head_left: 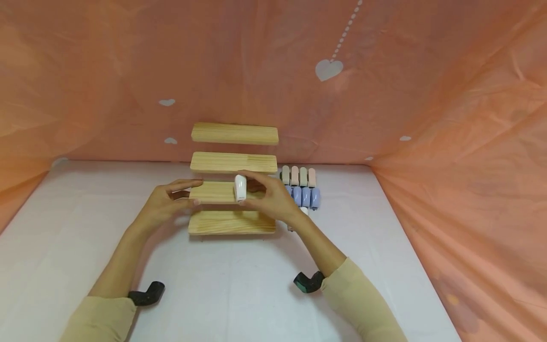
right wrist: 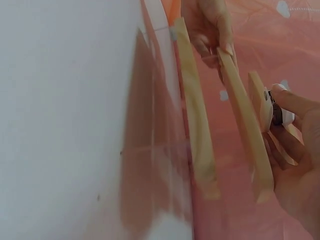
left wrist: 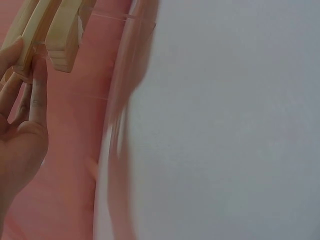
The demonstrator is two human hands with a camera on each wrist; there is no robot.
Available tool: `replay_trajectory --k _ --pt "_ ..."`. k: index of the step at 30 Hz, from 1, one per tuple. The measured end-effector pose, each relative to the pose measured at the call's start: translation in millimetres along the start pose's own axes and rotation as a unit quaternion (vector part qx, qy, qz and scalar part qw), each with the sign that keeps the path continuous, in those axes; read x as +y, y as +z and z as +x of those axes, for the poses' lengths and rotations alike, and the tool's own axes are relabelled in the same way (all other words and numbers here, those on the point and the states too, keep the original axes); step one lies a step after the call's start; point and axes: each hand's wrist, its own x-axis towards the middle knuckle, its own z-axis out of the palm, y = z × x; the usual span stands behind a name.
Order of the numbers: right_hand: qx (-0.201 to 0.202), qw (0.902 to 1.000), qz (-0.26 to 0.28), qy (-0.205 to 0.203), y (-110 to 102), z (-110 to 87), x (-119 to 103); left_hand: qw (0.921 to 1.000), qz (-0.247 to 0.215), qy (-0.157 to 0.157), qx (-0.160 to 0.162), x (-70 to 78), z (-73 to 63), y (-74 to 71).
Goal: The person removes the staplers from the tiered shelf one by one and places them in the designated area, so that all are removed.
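My right hand [head_left: 273, 197] pinches a small glossy white object [head_left: 240, 188] between thumb and fingers, over the third board [head_left: 211, 192] of a tiered wooden shelf. The right wrist view shows a dark part in the middle of this white object [right wrist: 288, 118]; its exact kind is unclear. At the left end of that same board, my left hand [head_left: 160, 204] grips the wood with thumb and fingertips. In the left wrist view, the left hand [left wrist: 22, 142] has its thumb and fingers on either side of the board end.
Right of the shelf lie rows of small green, pink and blue pieces [head_left: 306, 197], some partly behind my right wrist. Other shelf boards are above [head_left: 231, 163] and below [head_left: 231, 223]. Orange cloth [head_left: 256, 61] hangs behind the white table [head_left: 231, 294]; black curved parts [head_left: 147, 294] sit at both wrists.
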Motion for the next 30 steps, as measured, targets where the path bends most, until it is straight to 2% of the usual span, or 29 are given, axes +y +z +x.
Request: replay_trajectory --k 6,14,21,30 --pt "0.02 0.9995 0.021 0.008 -11.9 -10.3 10.0 0.9999 0.011 0.005 0.004 -0.8 0.5 -1.7" --pt "0.032 0.9995 -0.003 0.008 -27.1 -21.1 16.6 0.9997 0.018 0.014 0.008 0.1 0.5 -2.1" --pt "0.035 0.9987 0.023 0.03 -39.6 -31.1 22.6 0.9996 0.014 0.023 0.005 -2.0 0.7 -3.1" --pt "0.053 0.9964 0.032 0.057 -56.0 -52.5 35.2 0.9992 0.015 0.036 0.005 -4.9 0.4 -4.3"
